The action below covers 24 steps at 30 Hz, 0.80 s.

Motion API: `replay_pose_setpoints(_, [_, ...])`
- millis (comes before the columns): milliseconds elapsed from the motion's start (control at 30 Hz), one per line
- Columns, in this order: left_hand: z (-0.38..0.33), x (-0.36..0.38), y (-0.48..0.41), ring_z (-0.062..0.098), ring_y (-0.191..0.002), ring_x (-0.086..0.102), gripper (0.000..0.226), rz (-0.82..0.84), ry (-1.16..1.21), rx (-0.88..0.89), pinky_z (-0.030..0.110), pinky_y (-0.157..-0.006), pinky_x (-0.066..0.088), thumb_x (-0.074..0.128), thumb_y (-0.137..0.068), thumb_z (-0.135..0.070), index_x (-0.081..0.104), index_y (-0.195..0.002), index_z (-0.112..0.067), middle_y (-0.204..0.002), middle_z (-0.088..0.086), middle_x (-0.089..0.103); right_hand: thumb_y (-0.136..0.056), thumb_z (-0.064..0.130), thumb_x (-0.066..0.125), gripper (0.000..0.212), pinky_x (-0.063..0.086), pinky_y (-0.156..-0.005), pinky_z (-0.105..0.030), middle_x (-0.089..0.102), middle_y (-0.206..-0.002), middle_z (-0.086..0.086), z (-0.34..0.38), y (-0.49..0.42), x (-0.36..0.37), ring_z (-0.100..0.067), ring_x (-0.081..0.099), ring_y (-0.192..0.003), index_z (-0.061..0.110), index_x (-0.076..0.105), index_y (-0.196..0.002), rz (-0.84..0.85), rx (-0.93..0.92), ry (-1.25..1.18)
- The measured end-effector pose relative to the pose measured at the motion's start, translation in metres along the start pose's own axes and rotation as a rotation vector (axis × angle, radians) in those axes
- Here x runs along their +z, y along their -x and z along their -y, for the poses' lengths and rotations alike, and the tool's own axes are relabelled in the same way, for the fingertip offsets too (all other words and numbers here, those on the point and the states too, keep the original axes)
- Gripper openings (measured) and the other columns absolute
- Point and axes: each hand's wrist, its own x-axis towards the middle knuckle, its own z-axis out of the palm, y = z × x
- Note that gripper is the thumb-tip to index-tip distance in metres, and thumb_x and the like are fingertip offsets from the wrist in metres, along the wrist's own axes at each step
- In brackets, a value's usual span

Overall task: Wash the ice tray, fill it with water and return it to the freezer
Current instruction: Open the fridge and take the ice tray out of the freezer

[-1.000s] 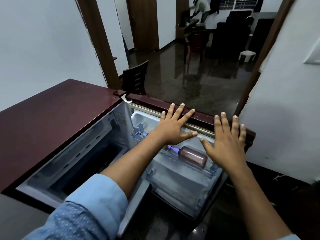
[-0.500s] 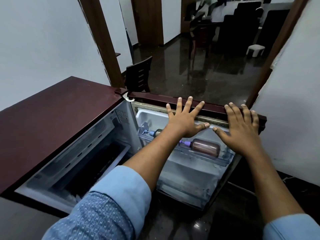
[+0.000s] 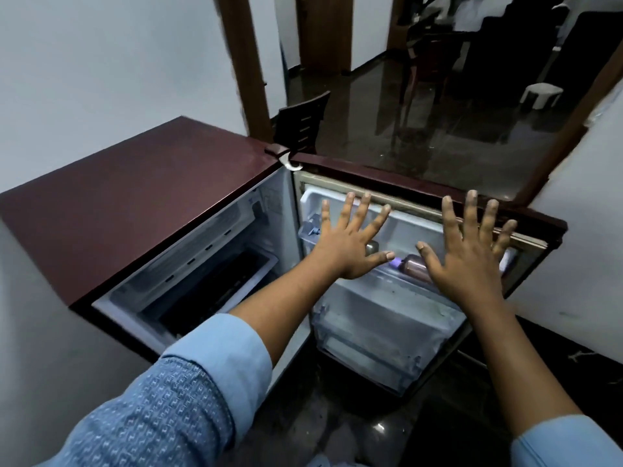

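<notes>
Stood over the open fridge (image 3: 151, 203), left hand (image 3: 350, 242) and right hand (image 3: 468, 254) raised, fingers spread and straight, holding nothing, both in front of the door (image 3: 387, 318) shelves. Found no ice tray in view. Judged it likeliest inside the dark freezer (image 3: 215, 288), down and left of the hands, left hand nearer; long axis impossible to tell. Made out no readable label on the door's bottle (image 3: 413, 264).

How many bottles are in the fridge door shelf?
2: a brown bottle beside the right hand, and a pump bottle at the shelf's left end, behind the left hand. Others may be hidden.
</notes>
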Motion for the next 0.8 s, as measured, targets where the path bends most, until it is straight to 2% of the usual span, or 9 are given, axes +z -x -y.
replay_pose_setpoints(100, [0.037, 0.033, 0.041, 0.034, -0.158, -0.038, 0.089, 0.065, 0.015, -0.082, 0.071, -0.114, -0.032, 0.017, -0.097, -0.088, -0.029, -0.162, -0.047, -0.171, 0.002, -0.039, -0.096, 0.064, 0.036, 0.086, -0.012, -0.123, -0.064, -0.013, -0.175, -0.004, 0.039, 0.021, 0.018, -0.032, -0.019, -0.159, 0.027, 0.007, -0.168, 0.055, -0.054, -0.074])
replay_pose_setpoints(233, [0.091, 0.064, 0.100, 0.034, -0.155, -0.042, 0.086, 0.153, 0.067, -0.267, 0.071, -0.114, -0.032, 0.015, -0.096, -0.089, -0.034, -0.156, -0.051, -0.168, -0.001, -0.043, -0.099, 0.060, 0.037, 0.080, -0.006, -0.125, -0.065, -0.004, -0.176, -0.004, 0.088, 0.045, 0.042, -0.030, -0.016, -0.160, 0.025, 0.014, -0.167, 0.125, -0.103, -0.182])
replay_pose_setpoints(333, [0.130, 0.075, 0.142, 0.036, -0.156, -0.039, 0.087, 0.210, 0.091, -0.383, 0.071, -0.116, -0.030, 0.017, -0.097, -0.087, -0.027, -0.162, -0.048, -0.170, -0.001, -0.041, -0.103, 0.048, 0.053, 0.075, -0.002, -0.125, -0.065, 0.000, -0.176, -0.007, 0.130, 0.057, 0.062, -0.032, -0.012, -0.161, 0.022, 0.021, -0.166, 0.198, -0.182, -0.252])
replay_pose_setpoints(467, [0.161, 0.087, 0.189, 0.036, -0.157, -0.039, 0.086, 0.241, 0.160, -0.535, 0.071, -0.121, -0.025, 0.018, -0.101, -0.083, -0.024, -0.165, -0.045, -0.171, 0.001, -0.040, -0.104, 0.047, 0.053, 0.074, -0.010, -0.126, -0.059, -0.011, -0.175, -0.003, 0.183, 0.066, 0.082, -0.030, -0.023, -0.158, 0.025, 0.021, -0.166, 0.297, -0.332, -0.302])
replay_pose_setpoints(667, [0.192, 0.105, 0.216, 0.036, -0.156, -0.040, 0.085, 0.186, 0.209, -0.675, 0.066, -0.120, -0.027, 0.013, -0.096, -0.089, -0.037, -0.155, -0.053, -0.167, -0.002, -0.045, -0.105, 0.048, 0.050, 0.067, -0.007, -0.128, -0.056, 0.000, -0.176, -0.005, 0.247, 0.038, 0.104, -0.034, -0.010, -0.161, 0.024, 0.029, -0.164, 0.368, -0.552, -0.387])
replay_pose_setpoints(800, [0.208, 0.112, 0.214, 0.037, -0.158, -0.036, 0.083, 0.152, 0.228, -0.772, 0.065, -0.124, -0.019, 0.013, -0.093, -0.092, -0.044, -0.142, -0.058, -0.166, -0.003, -0.045, -0.106, 0.044, 0.052, 0.059, -0.002, -0.128, -0.058, 0.013, -0.174, -0.008, 0.275, 0.012, 0.121, -0.037, 0.000, -0.160, 0.021, 0.040, -0.159, 0.423, -0.649, -0.492])
